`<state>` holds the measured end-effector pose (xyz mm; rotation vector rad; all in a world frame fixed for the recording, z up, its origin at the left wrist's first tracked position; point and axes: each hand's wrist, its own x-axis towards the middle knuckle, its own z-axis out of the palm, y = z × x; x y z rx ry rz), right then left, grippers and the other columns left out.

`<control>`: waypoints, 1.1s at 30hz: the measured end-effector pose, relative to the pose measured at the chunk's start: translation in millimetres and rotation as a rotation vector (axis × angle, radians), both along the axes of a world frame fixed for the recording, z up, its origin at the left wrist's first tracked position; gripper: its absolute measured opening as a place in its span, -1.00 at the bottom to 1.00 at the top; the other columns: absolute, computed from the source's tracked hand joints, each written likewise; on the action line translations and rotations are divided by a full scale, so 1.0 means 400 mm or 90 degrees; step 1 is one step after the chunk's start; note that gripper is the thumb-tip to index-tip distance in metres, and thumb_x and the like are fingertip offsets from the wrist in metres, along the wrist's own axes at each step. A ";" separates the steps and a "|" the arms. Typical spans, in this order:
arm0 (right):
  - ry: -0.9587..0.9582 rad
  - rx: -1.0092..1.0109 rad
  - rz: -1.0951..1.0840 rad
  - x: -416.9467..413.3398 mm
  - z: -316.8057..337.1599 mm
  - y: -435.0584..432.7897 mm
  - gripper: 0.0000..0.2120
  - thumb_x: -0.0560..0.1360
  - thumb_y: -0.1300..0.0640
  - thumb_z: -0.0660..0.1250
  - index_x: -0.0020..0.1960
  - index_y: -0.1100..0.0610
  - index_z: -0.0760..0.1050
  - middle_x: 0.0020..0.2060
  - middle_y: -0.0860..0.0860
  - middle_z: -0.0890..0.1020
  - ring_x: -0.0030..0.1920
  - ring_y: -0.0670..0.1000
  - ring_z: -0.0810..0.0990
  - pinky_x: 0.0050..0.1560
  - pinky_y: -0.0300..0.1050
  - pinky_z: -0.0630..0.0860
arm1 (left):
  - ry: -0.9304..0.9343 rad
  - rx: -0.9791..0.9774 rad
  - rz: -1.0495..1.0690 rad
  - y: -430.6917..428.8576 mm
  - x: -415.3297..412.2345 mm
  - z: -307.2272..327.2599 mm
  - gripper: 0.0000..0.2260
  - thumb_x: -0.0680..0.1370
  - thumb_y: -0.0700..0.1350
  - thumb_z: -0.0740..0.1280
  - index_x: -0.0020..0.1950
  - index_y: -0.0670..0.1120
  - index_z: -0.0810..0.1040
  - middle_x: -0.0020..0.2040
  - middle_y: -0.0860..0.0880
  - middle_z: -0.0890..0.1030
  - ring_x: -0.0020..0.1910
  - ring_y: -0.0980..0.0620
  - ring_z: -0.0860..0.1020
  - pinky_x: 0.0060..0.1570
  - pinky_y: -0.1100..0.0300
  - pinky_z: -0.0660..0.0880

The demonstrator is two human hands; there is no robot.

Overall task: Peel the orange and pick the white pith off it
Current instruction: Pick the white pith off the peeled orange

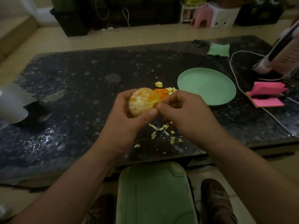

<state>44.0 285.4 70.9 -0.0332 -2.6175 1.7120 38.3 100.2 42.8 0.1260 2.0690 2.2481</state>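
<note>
Peel (161, 92) is off the orange (143, 101), judging by the bare segments showing. Patches of white pith (137, 103) cling to it, so the picking looks under way, not finished. The orange is held above the worktop (80, 88), cupped in the left hand (127, 120), fingers curled behind it and thumb pressed on its near side. The right hand (182, 112) meets the orange's right edge, thumb and forefinger pinched together on what looks like a strand of white pith. Peel scraps lie just beyond the orange, pale bits (161, 130) below it, and 1 green plate (207, 86) to its right.
</note>
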 end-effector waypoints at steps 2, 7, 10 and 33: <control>-0.011 0.005 -0.001 0.002 0.002 -0.001 -0.89 0.56 0.00 0.49 -0.04 0.02 0.63 -0.25 -0.02 0.74 -0.24 -0.11 0.72 -0.22 -0.13 0.66 | 0.032 -0.036 -0.005 0.001 0.005 0.001 -0.37 0.43 -0.04 0.57 0.46 0.01 0.43 0.29 -0.02 0.68 0.25 -0.01 0.69 0.18 0.09 0.66; -0.015 0.003 -0.010 0.000 -0.003 -0.004 -0.93 0.49 0.12 0.48 -0.05 0.04 0.61 -0.26 0.04 0.74 -0.21 0.01 0.74 -0.09 0.17 0.72 | 0.117 -0.118 -0.012 0.005 0.017 0.005 -0.37 0.47 -0.05 0.56 0.48 0.02 0.39 0.32 0.00 0.63 0.27 -0.01 0.67 0.19 0.08 0.66; -0.011 -0.013 -0.029 0.002 -0.004 -0.006 -0.90 0.46 0.15 0.49 -0.06 0.03 0.60 -0.26 0.03 0.73 -0.23 -0.04 0.74 -0.14 0.04 0.72 | 0.156 -0.150 -0.007 0.006 0.020 0.002 -0.36 0.49 -0.07 0.57 0.49 0.00 0.37 0.34 -0.01 0.60 0.28 -0.06 0.66 0.21 0.00 0.66; 0.051 0.030 -0.005 0.010 0.003 0.006 -0.90 0.54 0.00 0.52 -0.01 -0.02 0.63 -0.24 -0.06 0.72 -0.26 -0.14 0.68 -0.27 -0.24 0.56 | 0.067 -0.063 0.012 0.008 0.019 0.025 -0.43 0.47 -0.08 0.56 0.42 0.04 0.42 0.25 0.02 0.68 0.20 0.08 0.70 0.10 0.24 0.65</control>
